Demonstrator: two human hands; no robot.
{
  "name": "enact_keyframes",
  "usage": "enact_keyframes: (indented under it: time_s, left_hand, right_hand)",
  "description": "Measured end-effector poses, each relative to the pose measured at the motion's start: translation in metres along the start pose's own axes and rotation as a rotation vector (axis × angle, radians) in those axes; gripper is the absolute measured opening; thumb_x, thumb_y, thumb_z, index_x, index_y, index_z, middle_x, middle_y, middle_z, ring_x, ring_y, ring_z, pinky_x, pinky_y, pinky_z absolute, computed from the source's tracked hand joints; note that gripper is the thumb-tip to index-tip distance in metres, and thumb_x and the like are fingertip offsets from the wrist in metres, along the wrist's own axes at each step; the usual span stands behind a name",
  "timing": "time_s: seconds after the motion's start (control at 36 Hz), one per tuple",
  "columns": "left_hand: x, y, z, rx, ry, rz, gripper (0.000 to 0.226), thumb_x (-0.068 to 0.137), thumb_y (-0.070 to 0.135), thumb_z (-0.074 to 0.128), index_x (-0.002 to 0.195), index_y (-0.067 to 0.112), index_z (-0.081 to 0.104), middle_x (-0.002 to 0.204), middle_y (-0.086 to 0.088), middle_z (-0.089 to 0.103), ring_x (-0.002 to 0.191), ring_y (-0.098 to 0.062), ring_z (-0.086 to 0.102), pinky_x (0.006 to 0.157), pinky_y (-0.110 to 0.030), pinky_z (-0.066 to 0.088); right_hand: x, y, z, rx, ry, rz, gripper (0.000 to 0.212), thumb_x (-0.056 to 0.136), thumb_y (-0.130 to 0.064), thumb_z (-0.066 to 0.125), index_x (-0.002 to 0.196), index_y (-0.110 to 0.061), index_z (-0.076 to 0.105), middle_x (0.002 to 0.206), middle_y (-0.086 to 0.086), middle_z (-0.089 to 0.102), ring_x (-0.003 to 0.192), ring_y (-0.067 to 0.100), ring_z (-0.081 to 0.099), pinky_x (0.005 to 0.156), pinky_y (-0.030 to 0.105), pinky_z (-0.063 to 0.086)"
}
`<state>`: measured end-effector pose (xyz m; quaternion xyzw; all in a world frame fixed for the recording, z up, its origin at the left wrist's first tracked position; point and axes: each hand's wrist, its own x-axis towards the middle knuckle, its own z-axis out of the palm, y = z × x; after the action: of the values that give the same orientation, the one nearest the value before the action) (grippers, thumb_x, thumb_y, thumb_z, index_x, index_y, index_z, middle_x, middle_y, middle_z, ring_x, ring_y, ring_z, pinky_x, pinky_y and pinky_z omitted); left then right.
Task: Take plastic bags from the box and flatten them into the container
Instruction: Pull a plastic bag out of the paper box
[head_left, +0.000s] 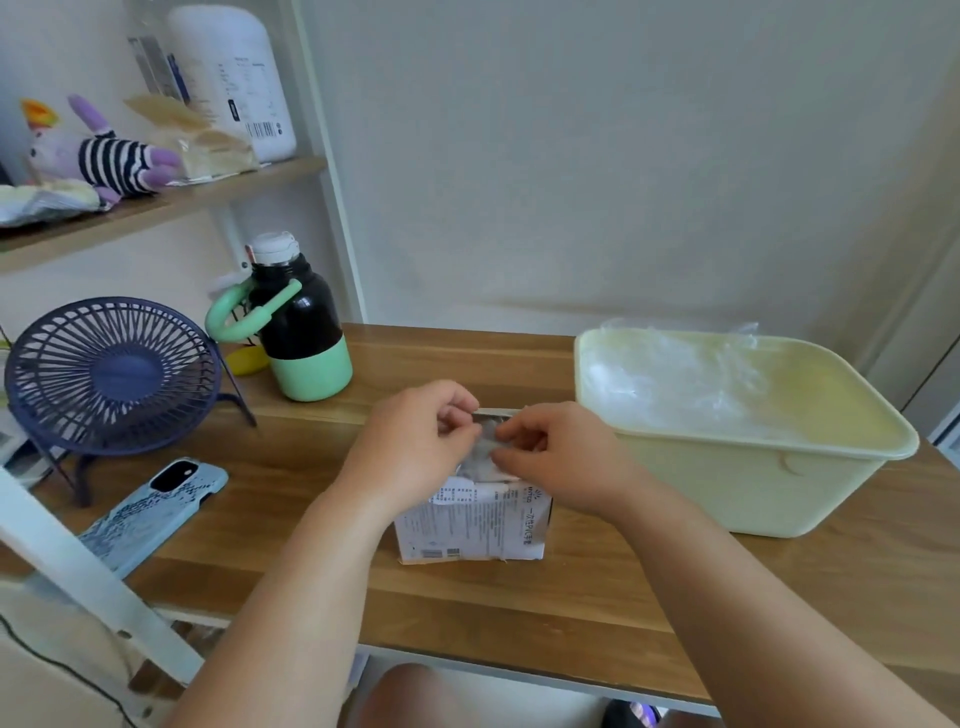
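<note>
Where wall (623, 156) meets wooden desk (467, 597), box (478, 525) and container (753, 488) stand — fan (111, 374) left.

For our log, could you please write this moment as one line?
left hand: pinches plastic bag | right hand: same bag | box: open | container: bags inside
</note>
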<state>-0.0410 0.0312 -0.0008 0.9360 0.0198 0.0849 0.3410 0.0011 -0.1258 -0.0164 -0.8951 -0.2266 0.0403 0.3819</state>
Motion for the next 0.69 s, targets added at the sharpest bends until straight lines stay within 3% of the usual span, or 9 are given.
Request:
enact_keyframes:
  time_s: [0.06,0.08,0.19,0.25,0.33,0.44,0.56,0.69]
  left_hand:
    - [-0.001,0.0,-0.001,0.21,-0.121,-0.022,0.029,0.094,0.037,0.058,0.121,0.025,0.059,0.114,0.011,0.063,0.102,-0.006,0.06,0.086,-0.027,0.051]
    - [-0.001,0.002,-0.002,0.29,-0.187,-0.036,0.027,0.094,0.04,0.056,0.116,0.024,0.061,0.11,0.009,0.065,0.1,-0.01,0.061,0.087,-0.032,0.053]
    - [0.002,0.007,0.003,0.394,-0.265,-0.041,0.017,0.091,0.028,0.054,0.087,0.022,0.068,0.077,0.007,0.064,0.071,-0.013,0.06,0.067,-0.033,0.051]
    - [0.004,0.007,0.006,0.289,-0.218,-0.061,0.014,0.088,0.02,0.057,0.088,0.028,0.068,0.08,0.011,0.066,0.076,-0.008,0.062,0.071,-0.032,0.053]
    - [0.005,0.002,0.008,0.068,-0.109,-0.069,0.018,0.086,0.019,0.066,0.089,0.037,0.064,0.078,0.015,0.068,0.077,0.001,0.063,0.076,-0.029,0.055]
    - [0.006,-0.004,0.007,-0.194,-0.009,-0.03,0.016,0.087,0.018,0.069,0.09,0.033,0.064,0.083,0.012,0.068,0.076,0.0,0.064,0.069,-0.022,0.053]
    - [0.006,-0.009,0.003,-0.325,-0.014,-0.003,0.017,0.089,0.016,0.067,0.094,0.032,0.062,0.091,0.009,0.067,0.083,-0.002,0.065,0.068,-0.017,0.05]
    - [0.001,-0.012,0.0,-0.478,-0.004,0.031,0.023,0.087,0.013,0.069,0.099,0.032,0.063,0.09,0.009,0.067,0.083,-0.004,0.067,0.072,-0.024,0.053]
  right_hand:
    - [0.001,0.001,0.001,0.013,0.01,0.002,0.025,0.086,-0.021,0.067,0.11,-0.019,0.067,0.084,-0.012,0.058,0.072,0.0,0.052,0.064,0.01,0.042]
    - [0.001,0.002,0.002,0.028,0.011,0.008,0.025,0.085,-0.018,0.067,0.11,-0.019,0.067,0.084,-0.014,0.057,0.073,-0.002,0.052,0.066,0.01,0.043]
    - [0.002,0.005,0.0,0.046,0.006,0.018,0.027,0.085,-0.011,0.064,0.11,-0.019,0.066,0.085,-0.015,0.056,0.075,-0.003,0.052,0.073,0.014,0.047]
    - [0.001,0.005,0.0,0.033,0.002,0.001,0.027,0.085,-0.011,0.063,0.11,-0.019,0.066,0.083,-0.016,0.056,0.072,-0.004,0.051,0.067,0.009,0.043]
    - [-0.001,0.005,0.0,0.044,-0.014,-0.022,0.023,0.089,-0.018,0.061,0.111,-0.019,0.067,0.086,-0.012,0.06,0.072,0.0,0.054,0.067,0.013,0.046]
    - [-0.002,0.004,0.0,0.058,-0.027,-0.025,0.031,0.089,-0.036,0.062,0.114,-0.018,0.064,0.085,-0.014,0.058,0.072,-0.001,0.052,0.064,0.014,0.043]
    - [-0.001,0.005,0.002,0.046,-0.019,-0.018,0.034,0.087,-0.039,0.064,0.116,-0.022,0.061,0.08,-0.016,0.054,0.068,-0.002,0.049,0.059,0.012,0.036]
    - [0.002,0.005,0.007,0.086,0.059,0.005,0.011,0.093,-0.027,0.058,0.088,-0.023,0.067,0.064,-0.012,0.054,0.055,0.002,0.045,0.048,0.007,0.037]
